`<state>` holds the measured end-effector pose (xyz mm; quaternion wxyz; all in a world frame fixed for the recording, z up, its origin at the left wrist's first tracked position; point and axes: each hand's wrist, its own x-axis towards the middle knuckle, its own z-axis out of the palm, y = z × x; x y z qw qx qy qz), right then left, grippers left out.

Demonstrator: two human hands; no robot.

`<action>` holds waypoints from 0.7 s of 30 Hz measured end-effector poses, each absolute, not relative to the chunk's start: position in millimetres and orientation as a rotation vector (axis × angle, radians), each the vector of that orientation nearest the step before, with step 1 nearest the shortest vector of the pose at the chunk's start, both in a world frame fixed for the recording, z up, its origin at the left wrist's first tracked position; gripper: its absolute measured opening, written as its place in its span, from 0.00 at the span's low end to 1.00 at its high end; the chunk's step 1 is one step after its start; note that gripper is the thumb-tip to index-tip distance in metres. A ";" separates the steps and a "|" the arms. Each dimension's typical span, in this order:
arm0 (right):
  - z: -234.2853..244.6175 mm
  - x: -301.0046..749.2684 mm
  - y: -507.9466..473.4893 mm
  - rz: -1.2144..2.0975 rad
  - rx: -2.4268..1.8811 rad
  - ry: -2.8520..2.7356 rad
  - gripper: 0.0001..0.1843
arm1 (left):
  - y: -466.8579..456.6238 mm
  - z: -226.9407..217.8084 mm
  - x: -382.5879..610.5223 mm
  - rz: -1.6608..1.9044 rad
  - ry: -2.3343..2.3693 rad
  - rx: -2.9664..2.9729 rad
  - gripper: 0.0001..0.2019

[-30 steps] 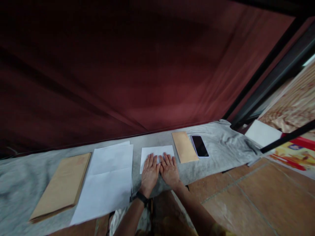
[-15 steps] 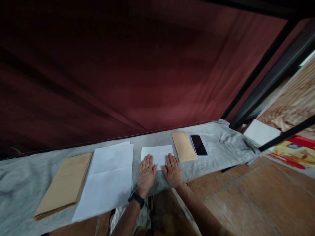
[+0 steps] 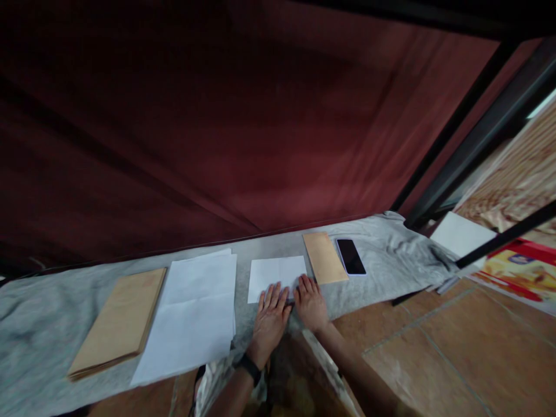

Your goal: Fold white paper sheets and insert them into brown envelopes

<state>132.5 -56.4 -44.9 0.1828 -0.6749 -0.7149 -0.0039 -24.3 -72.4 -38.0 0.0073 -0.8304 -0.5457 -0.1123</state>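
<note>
A folded sheet of white paper (image 3: 271,271) lies flat on the grey cloth in front of me. My left hand (image 3: 271,318) rests on its near edge, fingers stretched out and palm down. Close beside it, my right hand (image 3: 310,302) lies over the sheet's near right corner with its fingers extended. Just right of the paper is a single brown envelope (image 3: 325,258). To the left lie several larger white sheets (image 3: 191,313), stacked and creased across the middle.
A stack of brown envelopes (image 3: 119,321) lies at the far left. A phone (image 3: 351,256) with a dark screen sits right of the single envelope. Grey cloth (image 3: 391,255) covers the narrow bench, against a dark red curtain (image 3: 260,145). A black metal frame (image 3: 456,127) stands at right.
My left hand has slid right along the near edge of the folded paper, toward my right hand. My right hand has shifted slightly; the paper's left part is now uncovered.
</note>
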 end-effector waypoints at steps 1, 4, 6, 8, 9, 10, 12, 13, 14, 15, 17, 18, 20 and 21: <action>-36.4 133.5 -49.3 0.022 -1.916 -2.028 0.24 | -72.9 -38.8 -25.6 -0.344 -1.695 -2.604 0.24; -8.0 129.9 -23.2 0.117 -1.869 -2.122 0.23 | -72.3 -41.9 -29.1 -0.362 -1.676 -2.593 0.24; 9.0 120.9 -6.7 0.184 -1.890 -2.176 0.22 | -71.2 -45.6 -30.5 -0.403 -1.653 -2.571 0.25; 21.3 109.2 5.3 0.233 -1.952 -2.188 0.21 | -70.2 -50.8 -31.5 -0.455 -1.611 -2.551 0.25; 25.2 103.9 9.3 0.242 -1.972 -2.186 0.21 | -69.8 -53.5 -31.8 -0.480 -1.585 -2.545 0.24; 27.6 99.6 12.3 0.236 -1.977 -2.190 0.20 | -69.5 -56.2 -32.0 -0.501 -1.565 -2.539 0.24; 28.2 96.7 15.9 0.197 -1.958 -2.233 0.20 | -69.1 -60.2 -31.7 -0.521 -1.551 -2.525 0.24; 26.7 98.4 16.9 0.176 -1.948 -2.261 0.21 | -69.1 -61.3 -31.3 -0.518 -1.558 -2.520 0.24; 24.2 102.3 17.7 0.157 -1.947 -2.281 0.21 | -69.2 -61.7 -30.9 -0.508 -1.571 -2.515 0.24; 21.0 108.0 18.3 0.142 -1.962 -2.287 0.22 | -69.5 -61.5 -30.3 -0.496 -1.584 -2.513 0.24; 13.9 123.0 18.8 0.125 -2.023 -2.252 0.24 | -70.3 -59.5 -29.4 -0.474 -1.602 -2.516 0.25; 10.5 131.2 18.5 0.113 -2.051 -2.223 0.24 | -70.8 -58.1 -29.1 -0.466 -1.605 -2.520 0.25; 4.7 146.9 15.8 0.098 -2.082 -2.179 0.24 | -71.5 -55.3 -29.0 -0.460 -1.606 -2.525 0.25; 2.3 154.1 13.3 0.103 -2.088 -2.156 0.23 | -71.7 -54.1 -29.1 -0.460 -1.607 -2.528 0.25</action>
